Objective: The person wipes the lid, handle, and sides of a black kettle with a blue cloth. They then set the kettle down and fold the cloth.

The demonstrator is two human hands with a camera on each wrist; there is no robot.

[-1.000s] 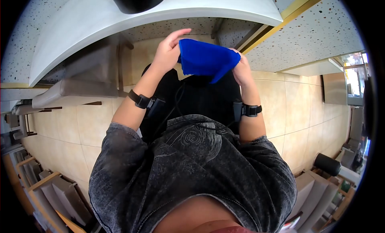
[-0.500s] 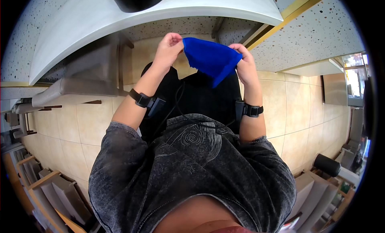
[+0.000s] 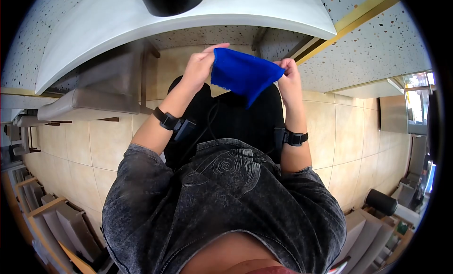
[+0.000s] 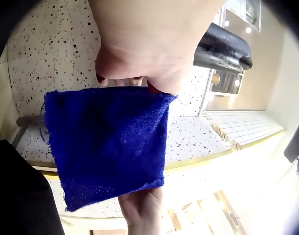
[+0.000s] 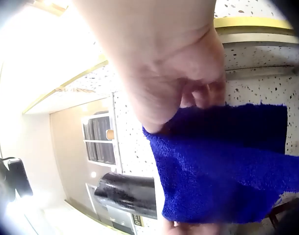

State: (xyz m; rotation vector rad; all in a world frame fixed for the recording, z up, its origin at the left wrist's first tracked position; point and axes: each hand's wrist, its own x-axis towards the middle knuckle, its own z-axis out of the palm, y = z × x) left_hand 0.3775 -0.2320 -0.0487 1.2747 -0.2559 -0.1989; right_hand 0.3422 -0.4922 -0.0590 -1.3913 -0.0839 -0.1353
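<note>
Beige tiled floor takes up the left and right of the head view, with a white curved bench across the top of the frame and a black cylindrical object, cut off, at its upper edge. Item: one small square blue terry cloth, frayed along its edges, held in the air at upper centre of the frame, just below the bench edge and resting on no surface. Left hand: thumb and fingertips pinching the cloth's upper left corner. Right hand: fingers curled, pinching the upper right corner. Long axis: the top edge runs left to right across the frame, stretched between the two pinches, and the free lower corner hangs toward the person's body. Neither hand is nearer, since each has one end. Left wrist view: the cloth hangs as a flat panel. Markings: no label, brand or writing is legible on the cloth. Grey washed T-shirt: spiral print, no words. Black wrist straps sit on both forearms.
</note>
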